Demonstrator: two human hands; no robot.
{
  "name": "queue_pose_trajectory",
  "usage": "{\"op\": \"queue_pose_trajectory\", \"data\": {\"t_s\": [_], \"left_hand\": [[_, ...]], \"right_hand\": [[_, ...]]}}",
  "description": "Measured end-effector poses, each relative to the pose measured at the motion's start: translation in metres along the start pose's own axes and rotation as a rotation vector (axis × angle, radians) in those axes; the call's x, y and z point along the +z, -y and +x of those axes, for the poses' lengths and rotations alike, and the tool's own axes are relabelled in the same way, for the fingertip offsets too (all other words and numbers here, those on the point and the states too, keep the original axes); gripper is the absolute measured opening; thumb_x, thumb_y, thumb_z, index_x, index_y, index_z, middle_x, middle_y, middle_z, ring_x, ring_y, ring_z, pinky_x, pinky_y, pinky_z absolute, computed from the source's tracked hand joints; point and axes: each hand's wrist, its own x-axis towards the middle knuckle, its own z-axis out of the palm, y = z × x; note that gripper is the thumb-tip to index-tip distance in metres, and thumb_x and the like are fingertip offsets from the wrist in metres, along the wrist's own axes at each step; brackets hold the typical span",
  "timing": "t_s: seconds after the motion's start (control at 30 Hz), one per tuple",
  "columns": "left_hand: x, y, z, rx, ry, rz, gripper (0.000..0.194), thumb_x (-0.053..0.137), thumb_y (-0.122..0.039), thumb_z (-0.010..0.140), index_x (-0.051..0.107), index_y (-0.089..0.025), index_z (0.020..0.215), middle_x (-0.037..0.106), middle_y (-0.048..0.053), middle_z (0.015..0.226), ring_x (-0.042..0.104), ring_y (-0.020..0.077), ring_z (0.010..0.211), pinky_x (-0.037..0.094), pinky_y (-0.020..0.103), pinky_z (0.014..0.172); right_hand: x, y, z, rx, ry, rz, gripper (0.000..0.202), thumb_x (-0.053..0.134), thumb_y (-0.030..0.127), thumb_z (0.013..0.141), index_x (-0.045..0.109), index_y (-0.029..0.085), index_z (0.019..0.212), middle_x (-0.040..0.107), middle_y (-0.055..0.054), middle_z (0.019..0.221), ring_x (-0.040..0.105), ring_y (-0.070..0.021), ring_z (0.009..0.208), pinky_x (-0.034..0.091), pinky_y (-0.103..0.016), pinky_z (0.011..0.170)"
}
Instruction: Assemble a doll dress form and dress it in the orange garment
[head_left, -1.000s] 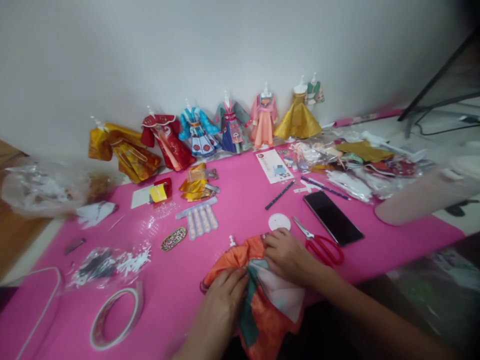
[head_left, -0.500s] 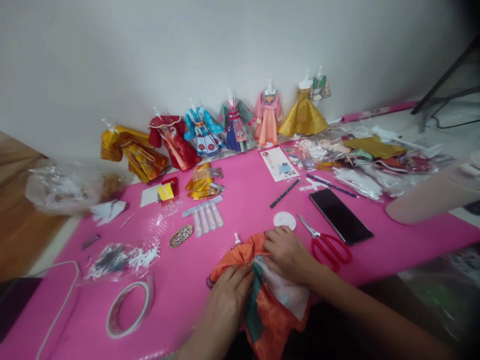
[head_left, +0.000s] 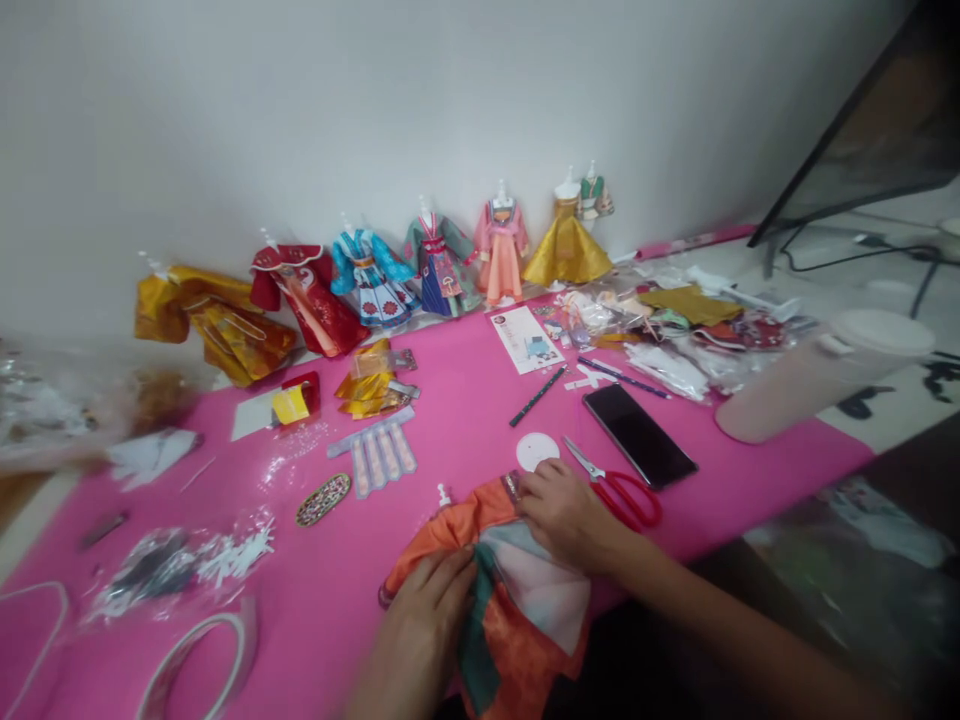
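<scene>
An orange doll dress [head_left: 517, 630] with a green band and a pale lining lies at the near edge of the pink table. The white neck of a doll stand [head_left: 444, 495] pokes out at its top. My left hand [head_left: 427, 610] has its fingers pressed together on the bodice, holding the cloth. At the dress's right sleeve, my right hand [head_left: 562, 512] pinches the fabric near the patterned cuff; its fingertips are partly hidden. Just beyond that hand lies a white disc [head_left: 538, 452], with red-handled scissors [head_left: 624, 497] to its right.
Several dressed doll stands, including a blue one [head_left: 371, 280], line the wall. A phone [head_left: 640, 433], a pale bottle [head_left: 817, 375] and packed bags of cloth [head_left: 705, 330] occupy the right. On the left are a tape roll [head_left: 244, 640], a bag of white pieces [head_left: 180, 565] and an oval patterned clip [head_left: 324, 499].
The camera view has swung right, so the scene sits further left. My right hand has shifted along the sleeve toward its cuff, now visible, and the dress is spread a little wider.
</scene>
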Motion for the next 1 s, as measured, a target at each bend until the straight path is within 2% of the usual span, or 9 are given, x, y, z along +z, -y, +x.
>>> {"op": "queue_pose_trajectory", "data": {"t_s": [0.13,0.2,0.23,0.27,0.33,0.4,0.53,0.77,1.0], "left_hand": [[0.004,0.007,-0.003,0.044,0.009,0.009,0.042,0.053,-0.014,0.090,0.057,-0.021,0.131,0.069,0.007,0.125,0.065,0.0226,0.111,0.058,0.036,0.092],[0.008,0.011,-0.007,0.038,0.032,0.021,0.048,0.057,-0.014,0.087,0.055,-0.023,0.134,0.067,0.006,0.129,0.063,0.0227,0.115,0.056,0.036,0.095],[0.010,0.013,-0.009,0.029,0.046,0.027,0.049,0.059,-0.015,0.087,0.055,-0.024,0.135,0.067,0.006,0.130,0.062,0.0227,0.116,0.056,0.036,0.096],[0.012,0.015,-0.011,0.022,0.056,0.030,0.050,0.060,-0.016,0.086,0.055,-0.025,0.135,0.066,0.005,0.131,0.062,0.0228,0.117,0.056,0.036,0.096],[0.016,0.018,-0.013,0.020,0.055,0.030,0.047,0.061,-0.019,0.088,0.057,-0.026,0.134,0.067,0.004,0.129,0.063,0.0226,0.116,0.057,0.035,0.095],[0.018,0.020,-0.013,0.023,0.048,0.024,0.042,0.058,-0.021,0.090,0.058,-0.027,0.132,0.069,0.004,0.128,0.064,0.0218,0.114,0.057,0.034,0.093],[0.020,0.022,-0.012,-0.001,0.046,0.011,0.039,0.055,-0.020,0.093,0.059,-0.029,0.130,0.069,0.003,0.127,0.066,0.0206,0.112,0.057,0.032,0.092],[0.018,0.023,-0.015,0.020,0.073,0.002,0.051,0.066,-0.030,0.087,0.054,-0.030,0.137,0.067,0.005,0.132,0.065,0.0240,0.115,0.056,0.035,0.095],[0.018,0.025,-0.012,0.044,0.020,0.023,0.040,0.060,-0.027,0.091,0.058,-0.029,0.131,0.070,0.003,0.127,0.067,0.0205,0.110,0.058,0.030,0.091]], "right_hand": [[-0.014,-0.014,-0.020,0.148,-0.122,0.173,0.027,0.061,0.021,0.083,0.068,0.021,0.109,0.069,-0.006,0.106,0.058,-0.0246,0.099,0.043,-0.041,0.093],[-0.021,-0.035,-0.043,0.401,-0.267,0.270,0.030,0.056,0.030,0.087,0.067,0.022,0.114,0.069,-0.008,0.112,0.060,-0.0254,0.105,0.046,-0.041,0.095],[-0.025,-0.050,-0.057,0.626,-0.346,0.292,0.029,0.056,0.036,0.086,0.069,0.024,0.108,0.071,-0.007,0.108,0.063,-0.0240,0.100,0.049,-0.038,0.091],[-0.029,-0.065,-0.073,0.761,-0.380,0.274,0.032,0.054,0.040,0.087,0.069,0.022,0.108,0.072,-0.009,0.104,0.066,-0.0242,0.090,0.052,-0.038,0.082],[-0.035,-0.095,-0.103,0.953,-0.425,0.223,0.042,0.052,0.045,0.085,0.069,0.015,0.110,0.072,-0.013,0.094,0.067,-0.0267,0.077,0.054,-0.041,0.071],[-0.038,-0.119,-0.128,1.093,-0.433,0.179,0.048,0.051,0.048,0.083,0.070,0.011,0.108,0.073,-0.018,0.095,0.068,-0.0305,0.078,0.053,-0.045,0.071],[-0.034,-0.140,-0.146,1.138,-0.314,0.263,0.042,0.059,0.050,0.078,0.074,0.018,0.100,0.077,-0.012,0.093,0.072,-0.0284,0.081,0.055,-0.039,0.074],[-0.032,-0.152,-0.132,1.077,-0.190,0.373,0.048,0.068,0.054,0.073,0.073,0.017,0.103,0.078,-0.010,0.097,0.072,-0.0268,0.086,0.056,-0.035,0.075],[-0.033,-0.155,-0.121,1.095,-0.162,0.333,0.044,0.068,0.057,0.072,0.073,0.019,0.094,0.077,-0.008,0.090,0.071,-0.0268,0.082,0.052,-0.034,0.069]]}}
